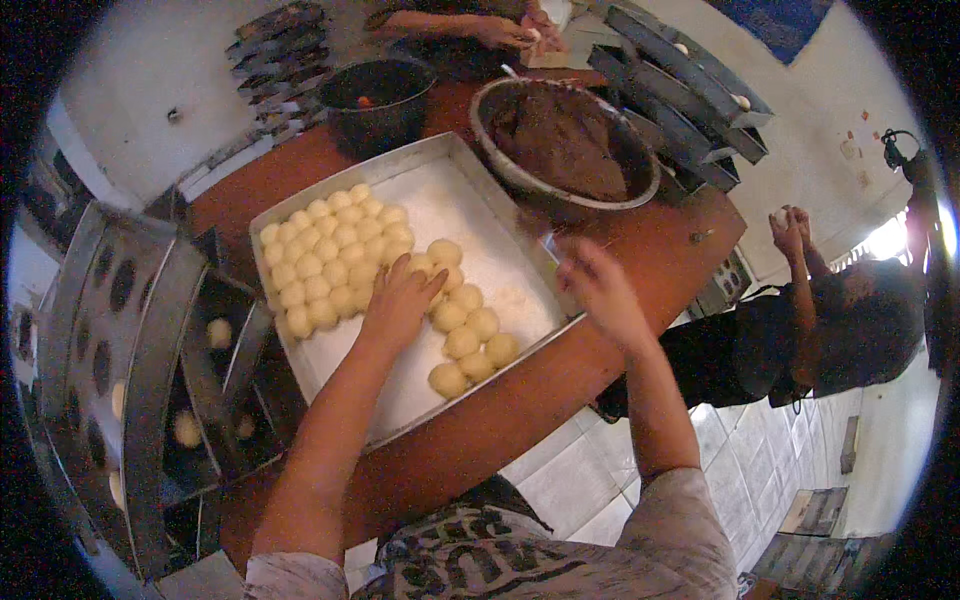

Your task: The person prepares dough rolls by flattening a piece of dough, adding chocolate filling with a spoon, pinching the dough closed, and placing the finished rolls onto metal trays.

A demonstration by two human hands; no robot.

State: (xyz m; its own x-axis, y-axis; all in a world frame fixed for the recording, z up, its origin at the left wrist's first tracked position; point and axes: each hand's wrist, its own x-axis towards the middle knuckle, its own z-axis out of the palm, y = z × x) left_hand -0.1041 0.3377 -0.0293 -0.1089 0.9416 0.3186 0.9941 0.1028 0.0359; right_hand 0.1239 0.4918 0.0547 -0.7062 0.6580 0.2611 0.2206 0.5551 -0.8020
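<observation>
A shallow metal tray lies on the table, its bottom dusted white. Pale yellow dough balls are packed in rows on its left side, and a looser strip of dough balls runs toward the near edge. My left hand rests with fingers spread over the balls between these two groups, touching some of them. Over the tray's right rim, my right hand is smeared by motion with its fingers curled. A small whitish thing shows at its fingertips, too blurred to name.
Beyond the tray stand a metal bowl of dark brown filling and a black bucket. Stacked metal pans are at the far right, and racks holding some balls at the left. One person works across the table; another person stands at right.
</observation>
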